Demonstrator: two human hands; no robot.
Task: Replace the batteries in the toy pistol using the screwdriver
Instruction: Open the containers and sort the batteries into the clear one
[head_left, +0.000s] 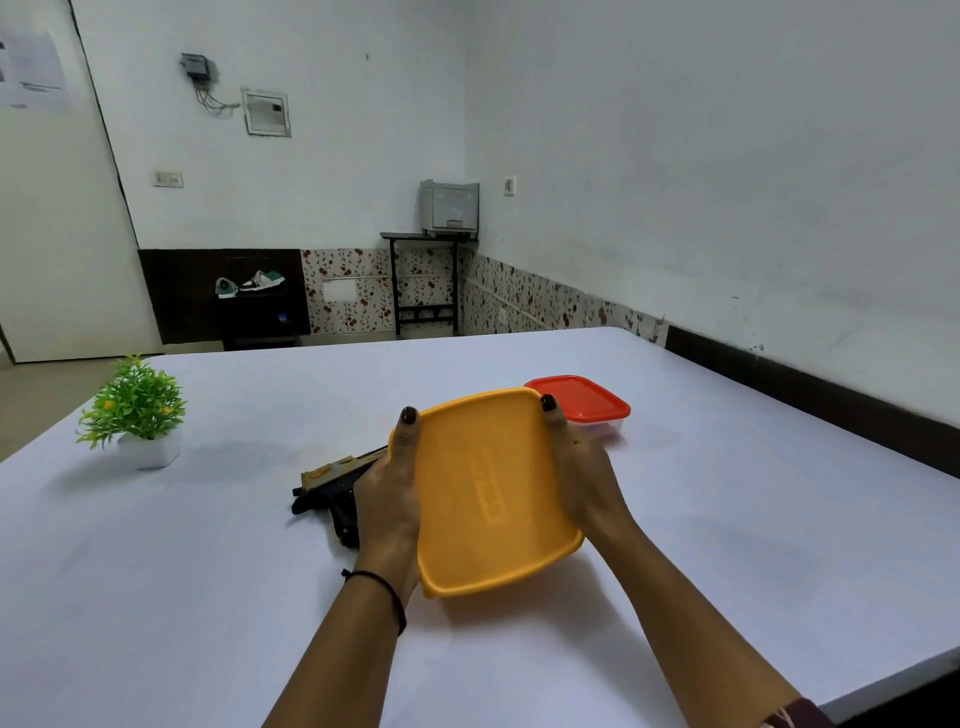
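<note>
A yellow-lidded container (488, 493) is held above the table between both hands. My left hand (389, 499) grips its left side and my right hand (587, 478) grips its right side, with fingertips curled over the far corners. The toy pistol (327, 488), black with a tan top, lies on the table just left of the container, partly hidden behind my left hand. No screwdriver or batteries are visible.
A red-lidded clear box (582, 402) sits on the table behind the yellow container. A small green potted plant (136, 410) stands at the far left. The white table (208, 597) meets a wall on the right; its near right corner shows.
</note>
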